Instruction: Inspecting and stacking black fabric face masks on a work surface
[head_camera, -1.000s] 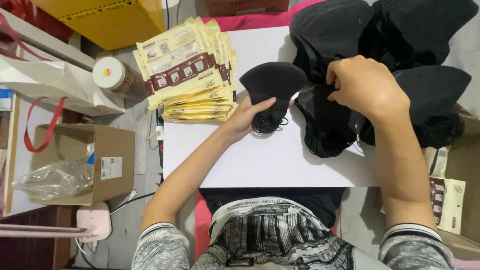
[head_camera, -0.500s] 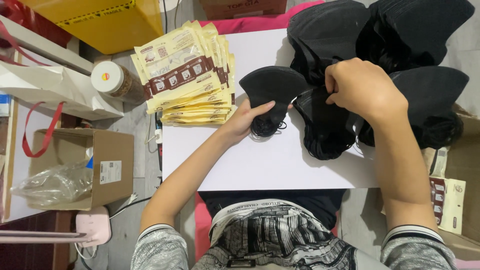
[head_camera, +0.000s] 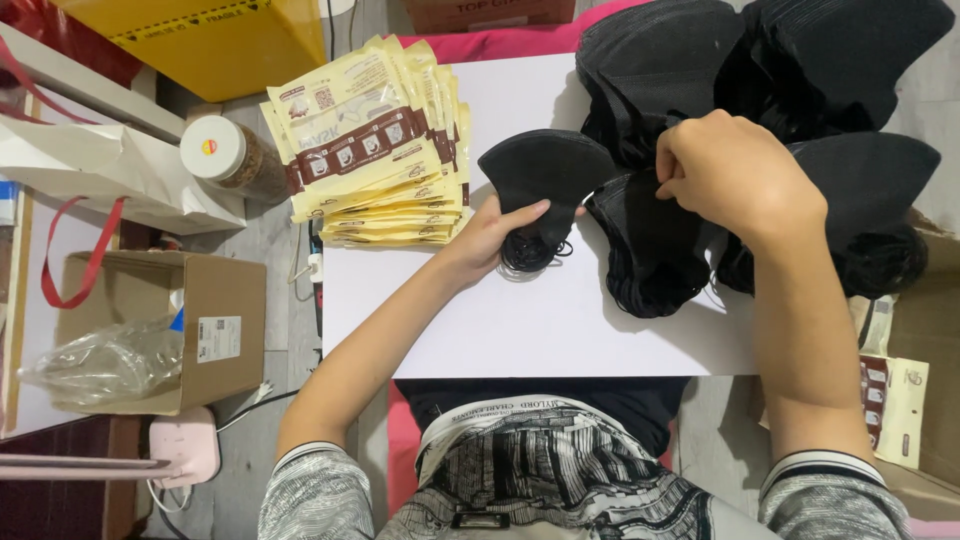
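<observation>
On the white tabletop (head_camera: 560, 330), the left hand (head_camera: 495, 235) holds a single folded black fabric face mask (head_camera: 545, 175), fingers (head_camera: 520, 212) closed over its lower edge above the bunched ear loops. Just beside it, the right hand (head_camera: 735, 170) rests on a pile of black face masks (head_camera: 650, 250), fingers curled down, pinching the top one. Left of the held mask lies a fanned stack of cream and brown paper sachets (head_camera: 375, 150), with a white-lidded round jar (head_camera: 225, 155) beyond.
</observation>
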